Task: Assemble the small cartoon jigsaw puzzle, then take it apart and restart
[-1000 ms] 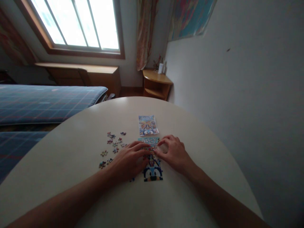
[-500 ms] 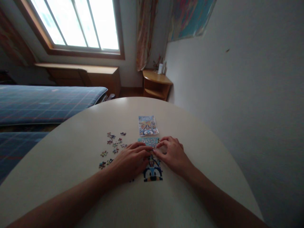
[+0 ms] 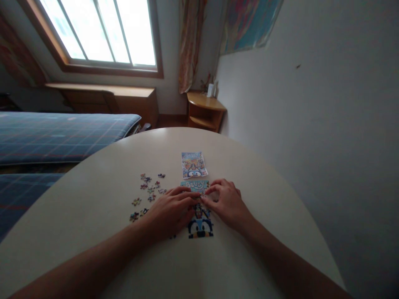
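Observation:
A partly assembled jigsaw puzzle [image 3: 201, 228] lies under my hands, with lettering at its top and a blue dog's face at its bottom. My left hand [image 3: 174, 207] rests across its left side, fingers stretched out and tips touching the middle; its thumb is mostly hidden. From the right, my right hand [image 3: 226, 203] curls its thumb and index finger round a small puzzle piece at the puzzle's middle, mostly covered by the fingertips. Just beyond is a small printed picture sheet [image 3: 193, 165] with the same dog. Loose puzzle pieces [image 3: 151, 190] are scattered left of my left hand.
All this is on a round white table [image 3: 249, 257]. A plaid mattress [image 3: 62, 135] is at the left, a white wall [image 3: 327, 124] at the right. Behind stand a wooden corner shelf [image 3: 205, 101] and a low desk [image 3: 134, 91] below a window [image 3: 102, 33].

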The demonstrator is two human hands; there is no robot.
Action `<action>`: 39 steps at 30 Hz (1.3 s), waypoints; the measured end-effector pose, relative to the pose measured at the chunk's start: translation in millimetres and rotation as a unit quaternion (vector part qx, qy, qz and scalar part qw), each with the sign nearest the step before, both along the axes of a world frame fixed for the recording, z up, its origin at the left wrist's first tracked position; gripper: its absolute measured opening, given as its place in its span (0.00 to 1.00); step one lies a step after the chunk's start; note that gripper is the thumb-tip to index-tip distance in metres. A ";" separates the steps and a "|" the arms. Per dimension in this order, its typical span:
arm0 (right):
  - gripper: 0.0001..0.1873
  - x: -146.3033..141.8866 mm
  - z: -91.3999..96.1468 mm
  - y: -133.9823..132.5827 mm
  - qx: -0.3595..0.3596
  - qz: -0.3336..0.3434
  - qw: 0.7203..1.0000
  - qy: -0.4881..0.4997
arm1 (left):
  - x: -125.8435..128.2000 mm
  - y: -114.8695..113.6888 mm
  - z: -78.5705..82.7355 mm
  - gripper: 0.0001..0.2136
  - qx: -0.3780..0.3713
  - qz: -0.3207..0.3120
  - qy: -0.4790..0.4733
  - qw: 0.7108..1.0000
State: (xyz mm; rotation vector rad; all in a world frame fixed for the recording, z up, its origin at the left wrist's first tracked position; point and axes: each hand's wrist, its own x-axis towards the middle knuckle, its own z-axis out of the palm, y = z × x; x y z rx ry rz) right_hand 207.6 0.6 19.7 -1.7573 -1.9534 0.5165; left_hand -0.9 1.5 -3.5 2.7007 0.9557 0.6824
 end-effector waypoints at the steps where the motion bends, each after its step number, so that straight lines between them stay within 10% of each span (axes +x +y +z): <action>1: 0.06 -0.2 -0.1 0.0 -0.001 0.002 1.000 0.000 | 0.3 -0.2 0.4 0.14 0.001 0.000 -0.003 1.000; 39: 0.12 -2.9 2.9 7.4 0.134 0.061 0.969 -0.198 | 0.4 1.0 -1.2 0.11 0.005 -0.002 -0.018 1.000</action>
